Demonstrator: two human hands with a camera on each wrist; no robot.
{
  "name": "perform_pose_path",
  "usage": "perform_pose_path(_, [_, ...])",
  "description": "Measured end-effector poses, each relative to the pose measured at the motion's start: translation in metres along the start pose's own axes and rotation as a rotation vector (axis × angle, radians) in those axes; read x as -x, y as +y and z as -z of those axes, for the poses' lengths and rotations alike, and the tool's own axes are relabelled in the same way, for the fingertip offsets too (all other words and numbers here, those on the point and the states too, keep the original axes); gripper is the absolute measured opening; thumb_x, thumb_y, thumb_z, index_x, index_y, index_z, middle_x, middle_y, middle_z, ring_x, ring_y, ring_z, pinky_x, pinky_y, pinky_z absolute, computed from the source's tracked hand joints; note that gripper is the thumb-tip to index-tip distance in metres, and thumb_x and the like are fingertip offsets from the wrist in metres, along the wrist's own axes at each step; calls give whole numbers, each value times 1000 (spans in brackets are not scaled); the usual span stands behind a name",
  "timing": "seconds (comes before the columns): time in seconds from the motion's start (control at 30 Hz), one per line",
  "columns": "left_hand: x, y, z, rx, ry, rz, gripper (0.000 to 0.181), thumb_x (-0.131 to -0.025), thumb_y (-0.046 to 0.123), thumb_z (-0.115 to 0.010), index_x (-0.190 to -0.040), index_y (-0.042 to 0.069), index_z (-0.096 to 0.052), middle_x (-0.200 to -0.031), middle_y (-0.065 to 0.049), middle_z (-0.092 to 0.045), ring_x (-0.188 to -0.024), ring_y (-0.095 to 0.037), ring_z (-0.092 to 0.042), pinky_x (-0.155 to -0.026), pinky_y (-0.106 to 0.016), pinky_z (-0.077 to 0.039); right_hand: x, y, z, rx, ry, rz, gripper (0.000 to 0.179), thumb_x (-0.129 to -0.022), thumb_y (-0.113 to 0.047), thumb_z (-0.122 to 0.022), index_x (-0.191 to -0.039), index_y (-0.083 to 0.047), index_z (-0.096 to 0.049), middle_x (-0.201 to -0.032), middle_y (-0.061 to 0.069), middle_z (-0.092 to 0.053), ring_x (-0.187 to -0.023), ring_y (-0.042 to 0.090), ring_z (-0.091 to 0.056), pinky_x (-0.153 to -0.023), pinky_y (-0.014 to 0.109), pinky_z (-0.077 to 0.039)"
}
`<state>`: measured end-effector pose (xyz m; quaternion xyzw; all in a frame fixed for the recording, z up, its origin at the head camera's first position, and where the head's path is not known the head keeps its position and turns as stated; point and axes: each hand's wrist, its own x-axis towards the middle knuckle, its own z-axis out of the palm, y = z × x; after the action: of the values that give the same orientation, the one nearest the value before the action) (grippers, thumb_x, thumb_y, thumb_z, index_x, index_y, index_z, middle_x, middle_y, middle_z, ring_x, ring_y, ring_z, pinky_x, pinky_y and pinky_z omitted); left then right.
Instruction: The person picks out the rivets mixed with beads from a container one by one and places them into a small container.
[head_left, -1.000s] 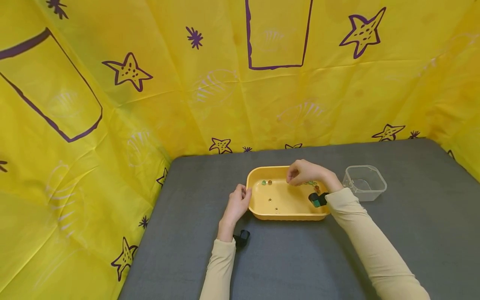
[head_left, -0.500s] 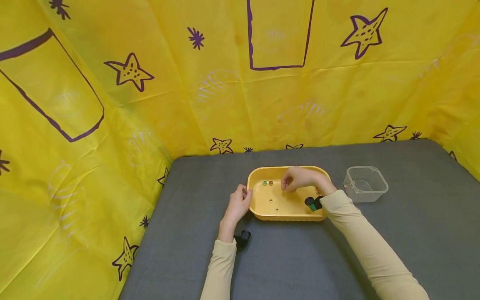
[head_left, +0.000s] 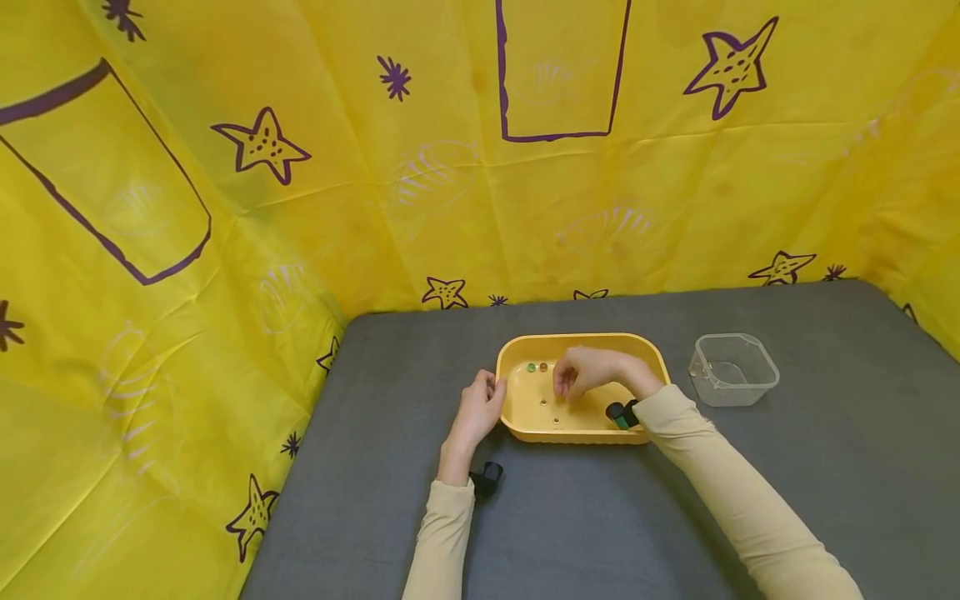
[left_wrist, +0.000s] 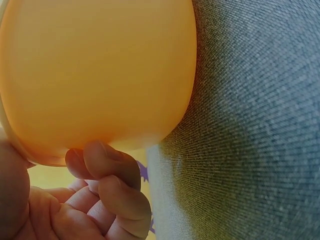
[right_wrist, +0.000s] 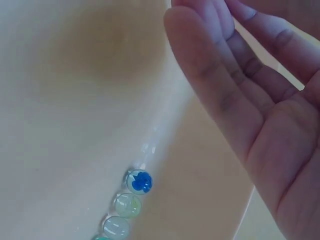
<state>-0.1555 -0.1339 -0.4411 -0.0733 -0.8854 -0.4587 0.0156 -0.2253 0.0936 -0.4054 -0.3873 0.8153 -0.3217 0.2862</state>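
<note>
A yellow plastic tub [head_left: 517,436] stands on the grey table. My left hand [head_left: 480,408] grips its left end, thumb at the rim and bent fingers [left_wrist: 120,195] against the outside wall. Inside the tub hovers my right hand [head_left: 588,371], fingers bent and pointing down at the middle of the floor. Its fingertips reach the top of the right wrist view, and I cannot tell whether they hold anything. A green marble [head_left: 531,367] and a brown marble [head_left: 543,367] lie at the back left. A clear marble with blue inside [right_wrist: 140,181] heads a row of several along the wall.
Right of the tub stands a clear plastic container [head_left: 733,375]. Two tiny specks [head_left: 543,402] show on the tub floor, near the right fingertips. Yellow printed cloth [head_left: 450,208] rises behind and left of the table [head_left: 570,533].
My right hand has moved left and nearer the front inside the tub, away from the marbles on the right side, which its arm now hides. The left hand keeps its grip.
</note>
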Motion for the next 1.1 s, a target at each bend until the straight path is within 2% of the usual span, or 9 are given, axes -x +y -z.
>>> perform_pose_path(0.53, [-1,0,0,-12,0,8,21,-96,20,-47,-94,0,-49,-65,-4,-51,-52,-12,-45,-49,-24,-39,-10,-5,-7,-28,-115,27,16,-72,7,-69,-87,3,-67,-78,9,-64,-68,8,-54,-67,23,-47])
perform_pose_path(0.9, [-2,0,-1,-14,-8,41,20,-96,21,-47,-95,1,-49,-65,-3,-49,-53,-12,-45,-50,-25,-40,-16,-6,-11,-55,-176,47,17,-71,8,-70,-87,5,-66,-78,13,-64,-67,9,-54,-65,22,-47])
perform_pose_path(1.1, [-2,0,-1,-24,-3,39,20,-96,21,-48,-95,1,-49,-65,-3,-49,-53,-12,-45,-50,-25,-39,-18,-7,-13,-46,-185,22,17,-70,9,-70,-87,5,-66,-76,12,-63,-65,8,-53,-64,21,-46])
